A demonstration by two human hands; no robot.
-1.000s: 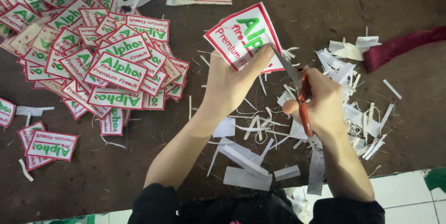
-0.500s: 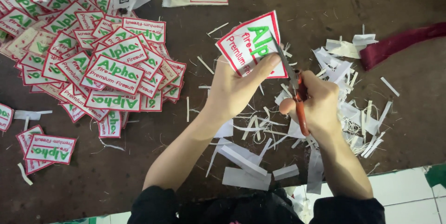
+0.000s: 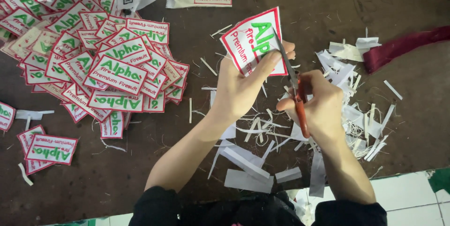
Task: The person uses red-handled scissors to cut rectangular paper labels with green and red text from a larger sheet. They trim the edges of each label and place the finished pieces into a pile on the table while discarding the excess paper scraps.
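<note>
Here the left hand (image 3: 239, 90) pinches a red-bordered patch (image 3: 253, 43) while the right hand (image 3: 318, 106), gripping orange-handled scissors (image 3: 295, 92), seemingly cuts its edge.

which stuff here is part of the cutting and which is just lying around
In use: left hand, patch, right hand, scissors.
Lying about: patch pile, white scraps, dark red cloth strip.
</note>
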